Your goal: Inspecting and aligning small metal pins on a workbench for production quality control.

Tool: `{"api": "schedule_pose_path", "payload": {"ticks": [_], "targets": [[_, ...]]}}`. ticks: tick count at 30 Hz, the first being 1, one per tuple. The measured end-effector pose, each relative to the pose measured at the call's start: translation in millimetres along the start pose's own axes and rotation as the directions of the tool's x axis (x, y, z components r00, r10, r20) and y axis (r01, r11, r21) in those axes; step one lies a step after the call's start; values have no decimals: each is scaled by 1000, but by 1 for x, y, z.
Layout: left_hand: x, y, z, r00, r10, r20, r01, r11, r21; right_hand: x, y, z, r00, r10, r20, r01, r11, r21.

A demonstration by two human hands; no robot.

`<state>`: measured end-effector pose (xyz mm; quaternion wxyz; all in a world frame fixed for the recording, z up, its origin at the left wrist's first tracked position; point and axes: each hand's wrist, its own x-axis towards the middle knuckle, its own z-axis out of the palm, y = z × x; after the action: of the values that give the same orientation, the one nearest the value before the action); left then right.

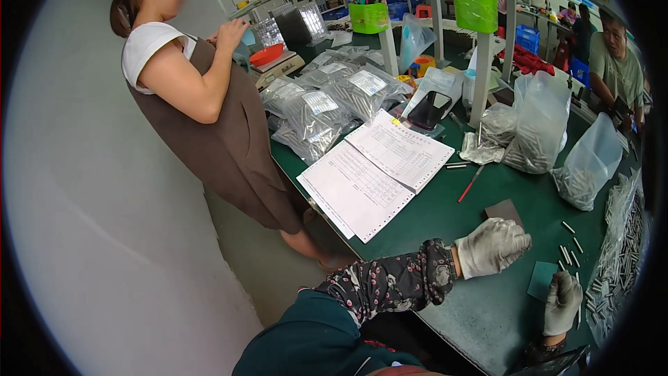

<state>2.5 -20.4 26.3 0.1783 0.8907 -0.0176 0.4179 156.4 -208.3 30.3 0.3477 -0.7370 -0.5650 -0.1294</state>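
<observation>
My left hand (492, 247), in a white work glove, is closed just in front of a grey-brown block (504, 213); whatever its curled fingers hold is hidden. Farther right, my gloved right hand (562, 304) is closed at the edge of a small green square pad (542, 281). What lies between its fingers is too small to make out. Several short shiny metal pins (565, 255) lie loose on the green table just beyond the right hand. Along the right side, a clear plastic sheet (607, 254) carries a heap of similar pins (628, 256).
Printed sheets (362, 191) lie at the table's left edge, with a red pen (471, 184) and a black phone (430, 110) beyond. Bags of metal parts (316, 113) are piled behind; more bags (536, 125) stand farther right. One person (202, 97) stands left, another (612, 63) at far right.
</observation>
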Motion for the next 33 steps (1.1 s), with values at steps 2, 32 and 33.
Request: {"api": "schedule_pose_path", "payload": {"ticks": [2,32,33], "targets": [[0,2,-1,1000,-1,-17,2,1000,24,0,-2,-3,999,12,44,-13,1000,0],[0,-1,-3,999,-30,-28,28,998,-59,2,-19,-9,971,-203,127,225,953,-203],[-2,-1,-4,999,-26,-30,24,998,-60,1,-20,-9,971,-204,124,226,952,-207]]}}
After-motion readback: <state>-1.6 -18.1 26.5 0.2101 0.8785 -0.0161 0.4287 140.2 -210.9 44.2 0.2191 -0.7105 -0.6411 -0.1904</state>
